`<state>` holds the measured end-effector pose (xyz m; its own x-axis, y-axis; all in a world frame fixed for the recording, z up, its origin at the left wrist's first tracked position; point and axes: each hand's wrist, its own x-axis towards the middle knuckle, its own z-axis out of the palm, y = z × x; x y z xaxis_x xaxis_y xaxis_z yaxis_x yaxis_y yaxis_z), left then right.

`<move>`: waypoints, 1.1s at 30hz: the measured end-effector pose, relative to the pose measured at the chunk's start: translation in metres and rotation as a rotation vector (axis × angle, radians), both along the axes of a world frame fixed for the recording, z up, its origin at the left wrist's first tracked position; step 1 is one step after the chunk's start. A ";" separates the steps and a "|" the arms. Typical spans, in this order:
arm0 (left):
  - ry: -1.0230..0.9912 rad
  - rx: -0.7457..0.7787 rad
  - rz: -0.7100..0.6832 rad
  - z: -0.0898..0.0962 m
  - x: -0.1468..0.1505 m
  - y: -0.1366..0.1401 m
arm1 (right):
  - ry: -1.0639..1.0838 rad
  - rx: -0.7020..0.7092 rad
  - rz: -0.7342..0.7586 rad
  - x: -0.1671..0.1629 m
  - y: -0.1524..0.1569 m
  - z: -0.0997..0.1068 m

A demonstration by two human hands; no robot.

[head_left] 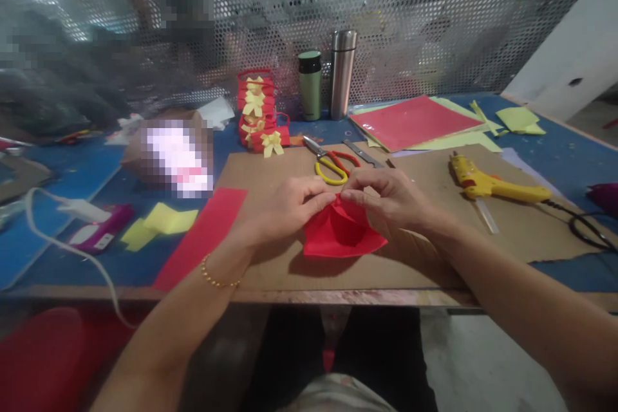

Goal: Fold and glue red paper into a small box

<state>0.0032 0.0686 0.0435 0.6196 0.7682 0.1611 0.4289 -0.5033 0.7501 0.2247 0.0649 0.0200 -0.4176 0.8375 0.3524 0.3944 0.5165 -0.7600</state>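
Observation:
A folded piece of red paper [338, 235] is held between both hands over the cardboard sheet [270, 267]. My left hand [292, 209] pinches its upper edge from the left, thumb and fingers pressed together. From the right, my right hand [386, 196] pinches the same edge, its fingertips almost meeting the left ones. The lower part of the paper flares open towards me. Just beyond the hands lie scissors [331, 161] with one yellow and one red handle, and a flat metal ruler or blade [362, 153].
A yellow glue gun [502, 187] lies right, its cord trailing off. Small red paper bags with yellow bows [255, 112] stand behind, beside a green tumbler [310, 87] and steel flask [342, 74]. Red sheets [420, 121] lie back right; a red strip [207, 232] and yellow paper [161, 222] lie left.

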 end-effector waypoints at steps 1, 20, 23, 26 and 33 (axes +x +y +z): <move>-0.011 -0.002 0.000 0.002 -0.001 -0.001 | 0.018 -0.020 0.006 0.000 -0.001 0.001; -0.197 -0.141 0.049 0.003 -0.001 -0.009 | 0.113 -0.223 0.132 -0.006 -0.010 0.007; -0.209 -0.149 0.046 0.001 -0.001 -0.008 | 0.093 -0.184 0.146 -0.005 -0.009 0.008; -0.209 -0.143 0.056 0.001 -0.001 -0.007 | 0.081 -0.223 0.166 -0.005 -0.010 0.009; -0.148 -0.239 0.132 0.001 -0.002 -0.012 | 0.102 -0.252 0.186 -0.004 -0.008 0.006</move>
